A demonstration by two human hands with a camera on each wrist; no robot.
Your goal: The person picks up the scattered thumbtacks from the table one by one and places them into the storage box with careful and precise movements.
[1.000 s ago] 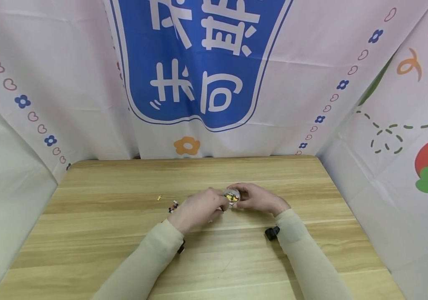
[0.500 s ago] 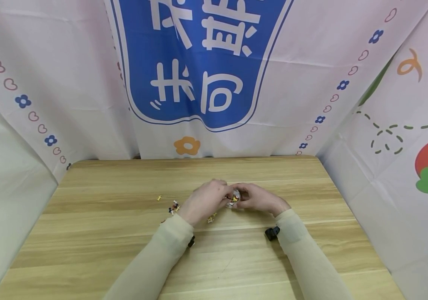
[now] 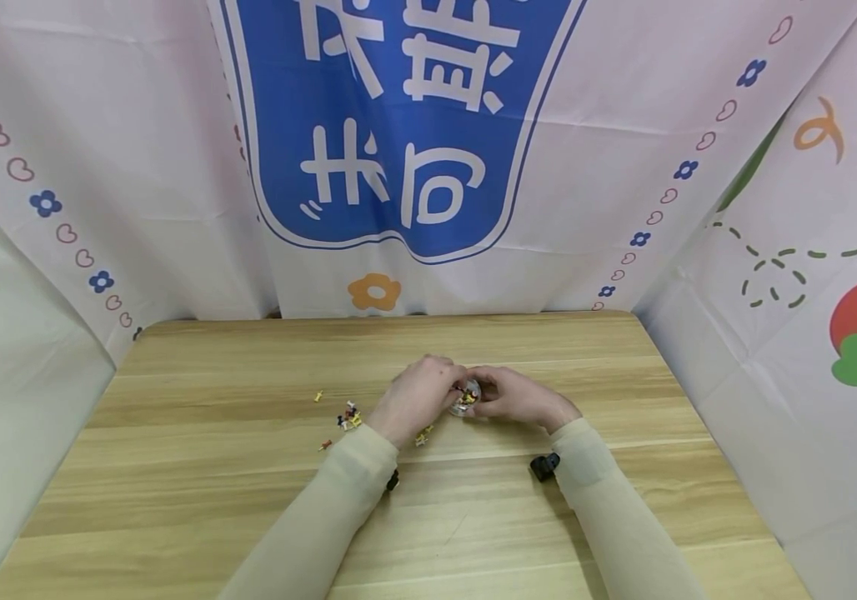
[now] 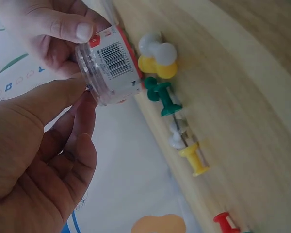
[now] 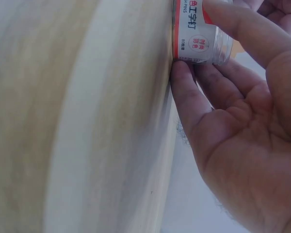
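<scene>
My right hand (image 3: pixel 522 397) holds a small clear plastic jar (image 5: pixel 199 41), thumb on one side and fingers on the other. The jar has a grey-and-red push pin label and a barcode, and push pins (image 3: pixel 468 399) show inside it. My left hand (image 3: pixel 421 398) is at the jar's open mouth. In the left wrist view its thumb and index tips meet at the clear rim; whether a pin is between them is hidden. Just beside the jar lie loose push pins, among them a green pin (image 4: pixel 167 99) and a yellow pin (image 4: pixel 194 159).
To the left of my left hand lies a small cluster of mixed push pins (image 3: pixel 349 415). A lone yellow pin (image 3: pixel 318 396) and a red pin (image 3: pixel 325 446) lie apart from it. The wooden table (image 3: pixel 211 475) meets a printed cloth (image 3: pixel 308 283) at its back edge.
My left hand has moved right and slightly away from me, from beside the jar to over its mouth, uncovering yellow pins near its wrist. The right hand and the jar have stayed in place.
</scene>
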